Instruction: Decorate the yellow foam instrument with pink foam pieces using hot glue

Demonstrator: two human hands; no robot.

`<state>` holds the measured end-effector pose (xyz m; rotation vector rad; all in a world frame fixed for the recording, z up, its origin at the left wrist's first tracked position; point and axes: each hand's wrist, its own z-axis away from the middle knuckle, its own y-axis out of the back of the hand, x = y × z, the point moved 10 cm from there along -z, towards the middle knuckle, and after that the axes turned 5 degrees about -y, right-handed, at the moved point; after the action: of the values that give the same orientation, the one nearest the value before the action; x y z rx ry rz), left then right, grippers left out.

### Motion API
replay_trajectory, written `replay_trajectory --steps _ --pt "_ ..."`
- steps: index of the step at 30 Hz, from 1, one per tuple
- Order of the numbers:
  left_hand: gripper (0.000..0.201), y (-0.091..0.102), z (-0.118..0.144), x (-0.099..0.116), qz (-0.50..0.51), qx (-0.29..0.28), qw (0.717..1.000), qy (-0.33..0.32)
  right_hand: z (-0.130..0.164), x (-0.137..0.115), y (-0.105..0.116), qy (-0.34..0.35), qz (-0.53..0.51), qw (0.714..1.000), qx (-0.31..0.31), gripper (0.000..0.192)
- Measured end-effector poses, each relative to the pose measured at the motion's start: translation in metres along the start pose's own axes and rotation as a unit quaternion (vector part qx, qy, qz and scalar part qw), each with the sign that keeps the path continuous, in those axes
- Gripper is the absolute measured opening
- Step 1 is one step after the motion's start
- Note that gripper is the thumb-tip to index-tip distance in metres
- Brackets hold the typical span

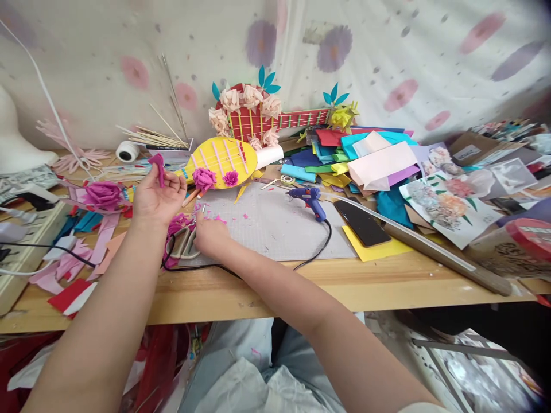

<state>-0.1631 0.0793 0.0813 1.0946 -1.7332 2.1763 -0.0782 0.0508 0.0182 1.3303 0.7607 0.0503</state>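
My left hand (158, 195) is raised over the left part of the wooden table (258, 289), pinching a small magenta paper piece (158, 167) between thumb and fingers. My right hand (210, 236) rests on the grey cutting mat (275, 223), fingers closed around the handles of a pair of scissors (185, 244). Magenta paper scraps (215, 218) lie around it. Just behind my hands lies a yellow paper guitar (224, 162) with two magenta flowers (204, 178).
A blue glue gun (307, 199) with a black cord lies on the mat, a black phone (362, 223) on yellow paper to its right. Stacked coloured paper (365, 160), a red paper guitar (258, 117), a magenta paper rose (103, 195) and a long ruler (430, 246) crowd the table.
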Motion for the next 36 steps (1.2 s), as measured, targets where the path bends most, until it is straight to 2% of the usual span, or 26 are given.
replay_trajectory --steps 4,6,8,10,13,16,19,22,23,25,27,30,33,36 --pt "0.026 0.012 0.004 -0.005 -0.002 0.032 0.999 0.004 -0.001 0.015 0.021 -0.024 -0.058 0.998 0.028 0.038" --pt "0.026 0.018 0.004 -0.008 -0.008 0.045 0.999 0.006 0.001 0.030 0.038 -0.033 -0.128 0.990 0.043 0.031" --pt "0.025 0.023 0.003 -0.012 -0.001 0.059 0.998 0.008 0.003 0.051 0.049 -0.047 -0.232 0.971 0.027 0.025" --pt "0.023 0.026 0.002 -0.019 0.005 0.073 0.997 0.020 0.005 0.075 0.059 -0.073 -0.336 0.939 0.010 0.018" --pt "0.022 0.026 0.003 -0.036 -0.001 0.089 0.995 0.044 0.008 0.109 0.076 -0.096 -0.450 0.888 0.026 0.014" --pt "0.020 0.016 0.003 -0.049 -0.012 0.061 0.997 0.053 0.013 0.127 0.072 -0.111 -0.549 0.828 -0.013 0.013" --pt "0.017 0.003 0.003 -0.053 -0.021 0.018 0.998 0.048 0.023 0.124 0.046 -0.122 -0.638 0.749 -0.128 0.013" --pt "0.017 -0.002 0.005 -0.050 -0.016 0.005 0.999 0.035 0.035 0.109 0.025 -0.109 -0.684 0.681 -0.239 0.018" --pt "0.018 -0.003 0.006 -0.047 -0.013 0.003 0.999 0.031 0.037 0.107 0.022 -0.109 -0.695 0.664 -0.254 0.021" --pt "0.019 -0.005 0.008 -0.043 -0.008 -0.009 1.000 0.024 0.038 0.109 0.021 -0.117 -0.719 0.640 -0.246 0.023" --pt "0.018 -0.006 0.010 -0.041 -0.017 -0.025 0.999 0.016 0.037 0.114 0.024 -0.131 -0.735 0.628 -0.222 0.023" --pt "0.012 -0.005 0.011 -0.045 -0.062 -0.042 0.997 0.011 0.037 0.115 0.029 -0.126 -0.740 0.627 -0.209 0.020" --pt "0.006 -0.005 0.012 -0.057 -0.099 -0.056 0.993 0.017 0.038 0.119 0.030 -0.119 -0.727 0.645 -0.204 0.016" --pt "0.008 -0.010 0.014 -0.069 -0.112 -0.073 0.991 0.022 0.038 0.128 0.034 -0.103 -0.709 0.672 -0.186 0.014"
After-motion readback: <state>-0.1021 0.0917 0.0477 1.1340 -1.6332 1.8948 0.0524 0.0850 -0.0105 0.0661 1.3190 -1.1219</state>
